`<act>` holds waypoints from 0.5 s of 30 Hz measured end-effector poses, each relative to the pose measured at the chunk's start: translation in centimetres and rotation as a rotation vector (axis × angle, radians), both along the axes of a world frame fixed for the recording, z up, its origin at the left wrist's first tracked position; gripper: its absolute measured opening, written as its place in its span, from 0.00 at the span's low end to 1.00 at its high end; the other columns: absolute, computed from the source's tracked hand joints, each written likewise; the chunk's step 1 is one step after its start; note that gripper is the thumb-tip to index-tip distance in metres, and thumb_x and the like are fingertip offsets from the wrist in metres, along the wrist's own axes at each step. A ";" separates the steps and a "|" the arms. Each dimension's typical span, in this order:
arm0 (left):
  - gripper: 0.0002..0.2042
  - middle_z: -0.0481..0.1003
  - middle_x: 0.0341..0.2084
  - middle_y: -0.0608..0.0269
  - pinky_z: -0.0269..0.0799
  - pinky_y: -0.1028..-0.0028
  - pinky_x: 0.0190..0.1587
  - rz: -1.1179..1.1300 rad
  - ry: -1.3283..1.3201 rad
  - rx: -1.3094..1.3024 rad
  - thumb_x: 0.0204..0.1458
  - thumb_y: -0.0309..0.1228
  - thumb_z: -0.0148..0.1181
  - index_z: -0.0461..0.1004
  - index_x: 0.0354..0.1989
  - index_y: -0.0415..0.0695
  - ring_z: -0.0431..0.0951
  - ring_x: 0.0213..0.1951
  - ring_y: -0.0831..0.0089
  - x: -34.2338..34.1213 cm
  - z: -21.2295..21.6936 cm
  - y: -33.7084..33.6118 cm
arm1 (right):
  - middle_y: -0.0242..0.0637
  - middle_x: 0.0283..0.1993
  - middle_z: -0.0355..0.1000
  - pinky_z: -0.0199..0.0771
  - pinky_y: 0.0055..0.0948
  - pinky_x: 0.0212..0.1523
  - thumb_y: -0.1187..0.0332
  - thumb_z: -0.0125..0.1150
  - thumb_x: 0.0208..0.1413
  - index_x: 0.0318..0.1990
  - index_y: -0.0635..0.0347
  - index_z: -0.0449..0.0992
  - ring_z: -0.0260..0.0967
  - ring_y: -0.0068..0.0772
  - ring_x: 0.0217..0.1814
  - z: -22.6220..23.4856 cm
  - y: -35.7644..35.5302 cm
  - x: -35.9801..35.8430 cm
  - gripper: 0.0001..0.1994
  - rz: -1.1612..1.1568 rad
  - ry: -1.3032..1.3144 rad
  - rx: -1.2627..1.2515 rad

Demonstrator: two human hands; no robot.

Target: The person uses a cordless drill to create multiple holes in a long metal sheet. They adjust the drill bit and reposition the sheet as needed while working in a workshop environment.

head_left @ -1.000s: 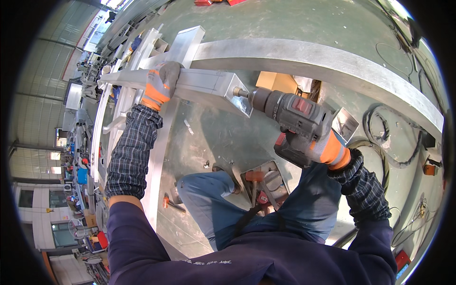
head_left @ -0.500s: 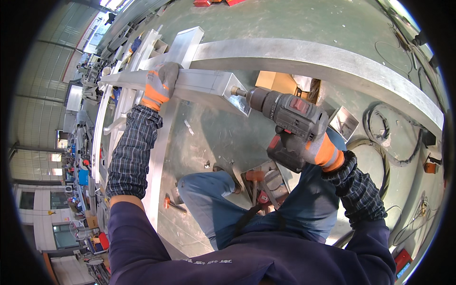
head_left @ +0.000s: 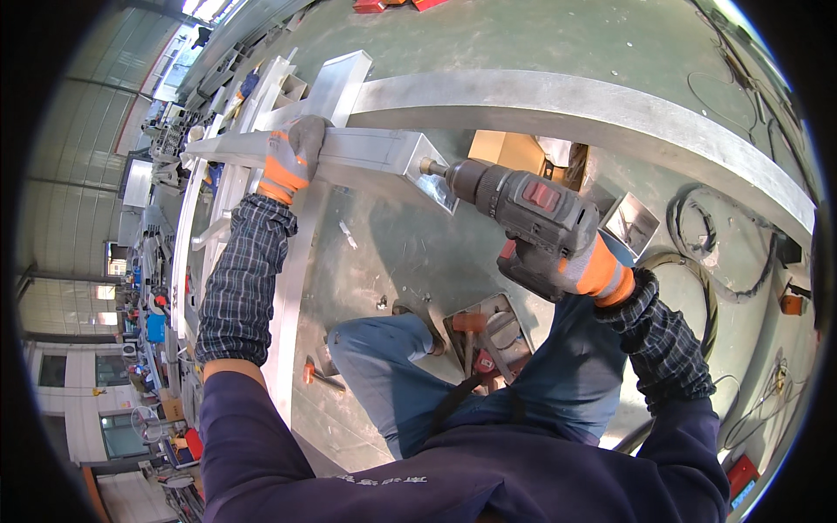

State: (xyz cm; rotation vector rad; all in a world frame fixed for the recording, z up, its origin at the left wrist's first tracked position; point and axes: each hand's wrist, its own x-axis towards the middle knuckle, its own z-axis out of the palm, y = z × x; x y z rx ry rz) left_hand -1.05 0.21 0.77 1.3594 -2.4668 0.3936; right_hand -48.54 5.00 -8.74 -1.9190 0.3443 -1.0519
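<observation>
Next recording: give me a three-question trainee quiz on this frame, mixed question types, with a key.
1. True or false: the left hand grips the square metal bar from above.
2. Multiple choice: the right hand holds
A. a hammer
B. a cordless drill
C. a tape measure
3. Fill in: the tip of the cordless drill meets the bar at its open ____.

Key
1. True. The gloved fingers wrap over the bar's top.
2. B. The hand is closed round the drill's grip.
3. End. The chuck points into the bar's end face; whether the bit is inside cannot be seen.
</observation>
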 end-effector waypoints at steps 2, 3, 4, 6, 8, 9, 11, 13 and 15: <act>0.12 0.79 0.36 0.44 0.77 0.52 0.46 0.005 0.029 0.044 0.51 0.22 0.54 0.79 0.43 0.38 0.80 0.40 0.40 -0.8 0.0 -0.1 | 0.44 0.52 0.78 0.79 0.37 0.52 0.77 0.62 0.48 0.62 0.63 0.77 0.75 0.42 0.48 -0.8 -0.1 0.0 0.29 -0.059 0.039 -0.157; 0.12 0.79 0.36 0.44 0.77 0.52 0.45 0.005 0.004 0.022 0.51 0.22 0.54 0.79 0.43 0.38 0.80 0.40 0.40 -0.6 0.0 -0.1 | 0.44 0.52 0.77 0.79 0.38 0.52 0.77 0.62 0.48 0.62 0.63 0.77 0.75 0.42 0.47 -0.4 0.1 0.2 0.29 -0.028 -0.013 -0.041; 0.13 0.79 0.36 0.44 0.77 0.52 0.45 0.003 -0.020 0.001 0.50 0.22 0.54 0.79 0.43 0.38 0.80 0.40 0.39 0.0 -0.4 -0.1 | 0.44 0.52 0.77 0.79 0.38 0.51 0.77 0.62 0.48 0.62 0.63 0.77 0.75 0.43 0.47 0.5 0.7 0.4 0.29 0.003 -0.063 0.074; 0.13 0.79 0.36 0.44 0.76 0.52 0.45 -0.006 -0.039 -0.044 0.50 0.23 0.54 0.79 0.43 0.38 0.80 0.40 0.39 1.5 -1.0 -0.3 | 0.44 0.51 0.77 0.79 0.38 0.51 0.77 0.62 0.48 0.62 0.63 0.77 0.75 0.43 0.47 0.7 0.7 0.5 0.28 0.030 -0.099 0.150; 0.13 0.79 0.36 0.45 0.76 0.52 0.45 -0.023 -0.021 -0.091 0.50 0.23 0.54 0.79 0.43 0.38 0.79 0.41 0.39 3.1 -1.7 -0.7 | 0.44 0.51 0.77 0.79 0.37 0.50 0.77 0.62 0.49 0.62 0.63 0.77 0.75 0.43 0.46 -0.3 0.3 0.3 0.28 0.018 -0.061 0.072; 0.13 0.79 0.36 0.45 0.76 0.52 0.45 -0.023 -0.023 -0.087 0.50 0.23 0.54 0.79 0.44 0.38 0.79 0.41 0.39 3.1 -1.9 -0.8 | 0.43 0.51 0.78 0.79 0.37 0.50 0.77 0.62 0.49 0.62 0.63 0.77 0.75 0.43 0.46 -0.1 0.0 0.3 0.28 0.027 -0.047 0.062; 0.13 0.79 0.36 0.45 0.76 0.53 0.45 -0.022 -0.030 -0.078 0.50 0.23 0.54 0.79 0.44 0.38 0.79 0.41 0.40 3.2 -2.1 -0.8 | 0.43 0.50 0.78 0.79 0.37 0.50 0.77 0.61 0.50 0.63 0.63 0.77 0.75 0.44 0.46 0.7 -0.4 0.1 0.28 0.048 -0.022 0.041; 0.13 0.79 0.36 0.45 0.76 0.52 0.45 0.001 0.006 -0.070 0.51 0.23 0.54 0.79 0.44 0.39 0.79 0.41 0.40 3.7 -2.2 -0.8 | 0.42 0.49 0.78 0.79 0.36 0.50 0.77 0.61 0.50 0.63 0.64 0.77 0.75 0.43 0.45 1.0 -0.6 0.1 0.28 0.015 0.006 0.000; 0.13 0.79 0.36 0.45 0.76 0.52 0.45 -0.010 -0.010 -0.071 0.51 0.23 0.54 0.79 0.44 0.39 0.79 0.41 0.40 3.2 -1.9 -0.8 | 0.42 0.49 0.79 0.79 0.36 0.50 0.77 0.61 0.50 0.62 0.64 0.78 0.75 0.42 0.45 0.7 -0.6 -0.2 0.27 0.019 0.011 0.054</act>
